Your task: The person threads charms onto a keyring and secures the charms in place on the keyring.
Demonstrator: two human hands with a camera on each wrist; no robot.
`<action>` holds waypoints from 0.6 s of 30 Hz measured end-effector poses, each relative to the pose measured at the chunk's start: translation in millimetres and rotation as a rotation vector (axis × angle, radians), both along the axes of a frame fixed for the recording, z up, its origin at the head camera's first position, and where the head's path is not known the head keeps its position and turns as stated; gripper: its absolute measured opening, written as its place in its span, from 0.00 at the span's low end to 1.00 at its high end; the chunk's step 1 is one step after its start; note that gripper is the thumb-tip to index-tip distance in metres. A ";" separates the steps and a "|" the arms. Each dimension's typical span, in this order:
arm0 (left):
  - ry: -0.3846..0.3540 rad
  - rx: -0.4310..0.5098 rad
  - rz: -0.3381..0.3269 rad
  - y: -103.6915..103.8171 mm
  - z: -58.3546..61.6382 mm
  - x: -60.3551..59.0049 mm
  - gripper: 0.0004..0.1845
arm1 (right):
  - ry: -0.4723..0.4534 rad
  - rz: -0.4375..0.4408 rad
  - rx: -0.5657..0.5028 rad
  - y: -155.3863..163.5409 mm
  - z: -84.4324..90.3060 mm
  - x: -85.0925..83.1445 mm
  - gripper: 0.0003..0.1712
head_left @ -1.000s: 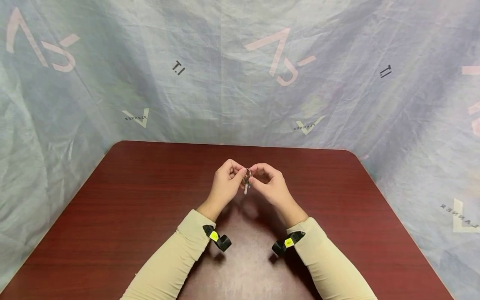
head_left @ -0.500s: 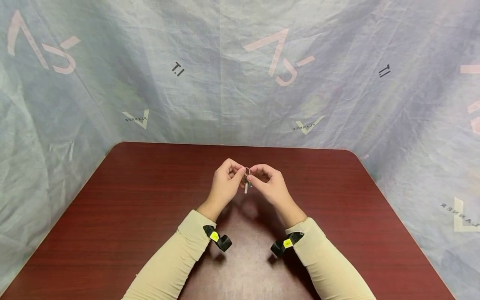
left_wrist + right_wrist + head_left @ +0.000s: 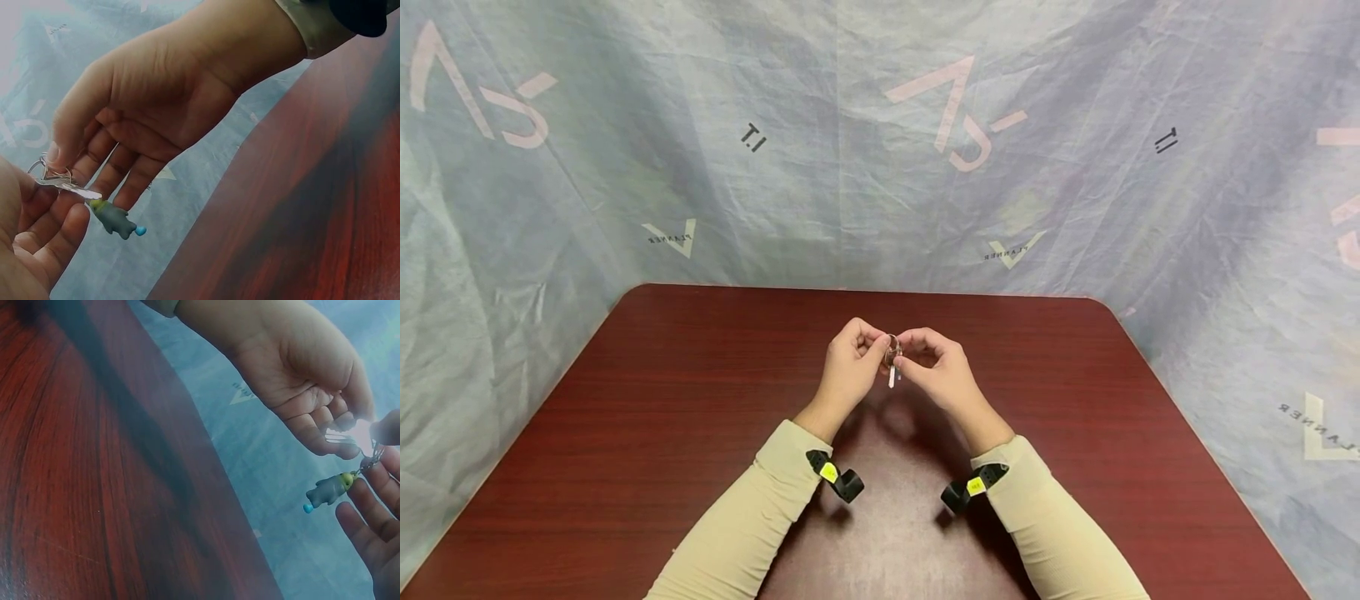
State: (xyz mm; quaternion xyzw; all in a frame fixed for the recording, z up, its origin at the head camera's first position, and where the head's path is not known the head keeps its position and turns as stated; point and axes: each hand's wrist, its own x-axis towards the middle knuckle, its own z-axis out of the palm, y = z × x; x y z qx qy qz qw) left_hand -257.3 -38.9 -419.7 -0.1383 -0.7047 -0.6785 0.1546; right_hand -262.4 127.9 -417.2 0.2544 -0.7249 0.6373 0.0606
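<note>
**Two hands on a key ring above a dark red table**

At the bottom of the head view, two cream-coloured sleeves (image 3: pixel 752 517) rise from the lower edge, each with a black wrist strap bearing a small yellow tag (image 3: pixel 828 472). They lie over a glossy, dark red wood-grain table with rounded corners (image 3: pixel 625 433), which fills the lower half of the frame.

At frame centre, above the table, the left hand (image 3: pixel 848 372) and the right hand (image 3: pixel 942 372) meet fingertip to fingertip. Both have fingers curled, pinching a thin silver metal key ring (image 3: pixel 892 348) between them. A small silver key (image 3: pixel 892 377) hangs from it. In the left wrist view, the ring (image 3: pixel 42 170) sits at the left edge, and a small grey-green figure charm with a blue tip (image 3: pixel 115 219) dangles below the fingers; the right wrist view shows the same charm (image 3: pixel 329 489) at centre right.

Beyond the table's far edge, a wrinkled pale blue-grey plastic sheet (image 3: pixel 850 167) fills the upper half of the frame. It carries mirrored printing: large pink angular logos (image 3: pixel 958 112) at upper centre, and small pale chevrons over the word "PLANNER" (image 3: pixel 673 237), reversed.
</note>
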 end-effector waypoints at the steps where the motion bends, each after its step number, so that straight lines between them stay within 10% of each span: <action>1: 0.008 0.002 -0.002 -0.5 -0.8 -0.2 0.04 | 0.004 0.004 0.003 -0.2 3.1 2.2 0.15; 18: 0.005 0.024 -0.003 0.5 -4.4 -1.4 0.03 | 0.048 -0.007 0.073 -0.2 15.0 8.1 0.15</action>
